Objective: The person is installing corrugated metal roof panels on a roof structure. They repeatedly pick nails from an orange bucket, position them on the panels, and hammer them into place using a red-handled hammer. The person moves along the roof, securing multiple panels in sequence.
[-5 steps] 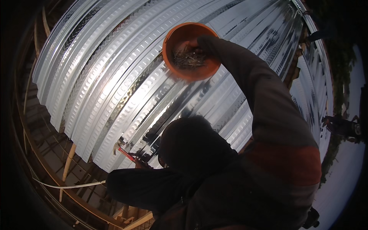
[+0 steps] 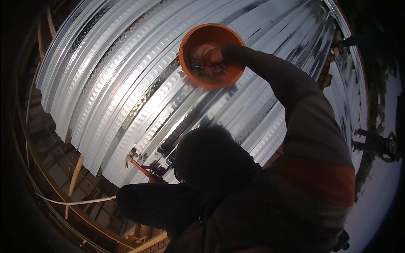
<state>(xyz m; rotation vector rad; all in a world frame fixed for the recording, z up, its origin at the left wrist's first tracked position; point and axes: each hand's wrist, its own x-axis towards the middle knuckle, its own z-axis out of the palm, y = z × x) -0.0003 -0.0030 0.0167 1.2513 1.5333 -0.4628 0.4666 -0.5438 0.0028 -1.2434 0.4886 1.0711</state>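
An orange bucket (image 2: 189,78) with loose nails (image 2: 198,65) at its bottom stands on the ribbed metal sheets. Inside it, my right hand (image 2: 213,57) has its fingers closed among the nails, with thin nails showing around them. The hand covers part of the pile, so how many it holds is hidden. Lower left, my left hand (image 2: 155,178) is wrapped round the red handle of a claw hammer (image 2: 136,164). The hammer's head lies close over the sheet. A dark rounded shape and a dark-clothed limb hide the left arm.
Shiny corrugated roofing sheets (image 2: 126,84) fill the middle, ending in a stepped edge at left. Beyond that edge are wooden poles (image 2: 76,177) and an open timber frame. A person (image 2: 377,143) is at far right; a dark sleeve (image 2: 352,41) shows at upper right.
My right hand has moved left and over the nails in the bucket, and more of it shows. The left hand and hammer have hardly moved. The person at far right has changed posture.
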